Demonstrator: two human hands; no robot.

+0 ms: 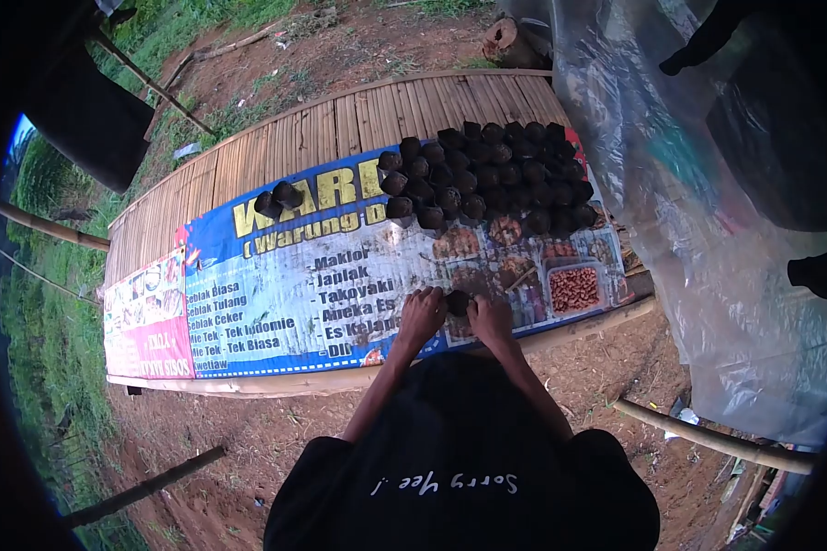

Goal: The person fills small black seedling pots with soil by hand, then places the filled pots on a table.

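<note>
Black pot (458,304), head view: sits between left hand (421,312) and right hand (491,319), above the printed banner (276,289); neither clearly nearer. Fingers of both curl in at its opposite sides; firm grip or light contact, cannot tell. Tray of reddish-brown seeds (575,288) lies right of right hand.

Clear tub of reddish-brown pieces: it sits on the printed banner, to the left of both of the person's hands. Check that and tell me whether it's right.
Wrong side: the head view shows the clear tub to the right of both the left hand and the right hand. It does hold reddish-brown pieces and sit on the printed banner.
</note>
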